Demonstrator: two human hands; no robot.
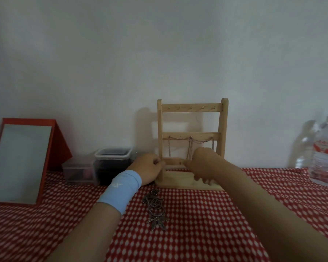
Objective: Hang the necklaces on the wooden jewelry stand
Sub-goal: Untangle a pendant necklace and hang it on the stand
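A wooden jewelry stand [192, 107] with three cross bars stands against the wall on the red checked cloth. Thin chains [190, 146] hang from hooks on its middle bar. My left hand [150, 168], with a blue wristband, has its fingers curled at the left post near the lowest bar. My right hand [203, 163] reaches in front of the lowest bar with curled fingertips; what they pinch is too small to see. A silver necklace [155, 210] with a leaf pendant lies bunched on the cloth in front of the stand.
A red-framed mirror [21, 163] leans against the wall at the left. Two clear plastic boxes [102, 167] sit left of the stand. Clear water bottles [324, 152] stand at the right edge.
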